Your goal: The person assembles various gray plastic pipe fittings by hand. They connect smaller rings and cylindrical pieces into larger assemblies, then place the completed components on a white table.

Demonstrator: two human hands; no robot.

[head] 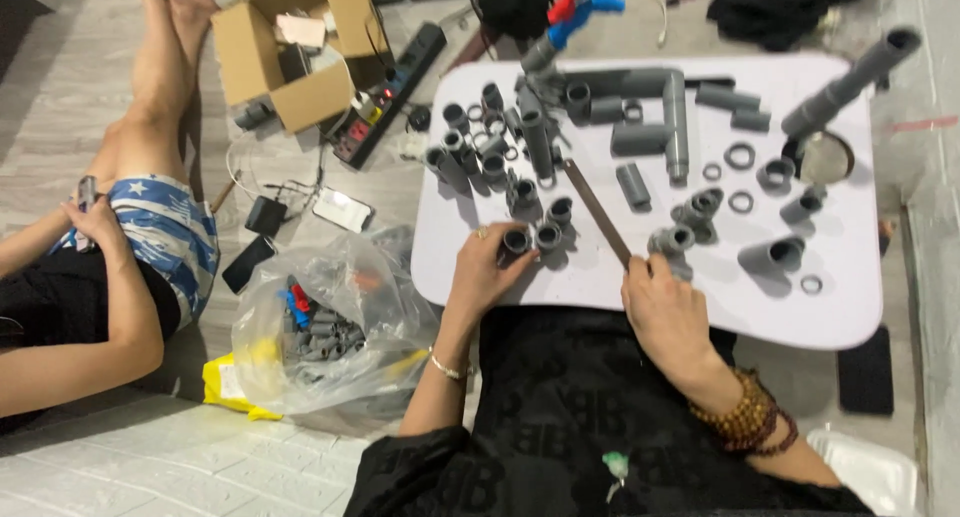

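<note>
Left hand (487,267): extended forward from a bent elbow, back of hand up, fingers (512,245) curled downward; 1 ring on a finger, 1 thin bangle at the wrist; forearm bare. Right hand (662,302): back up, fingers folded under, thumb side toward the left hand; beaded bracelets at the wrist; the 2 hands sit near each other, not touching.

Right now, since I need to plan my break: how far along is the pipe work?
Done: one joined pipe run lies on the table. In hand: left hand on a fitting, right hand holding a blade. Left: many loose fittings and a bag of more.
</note>
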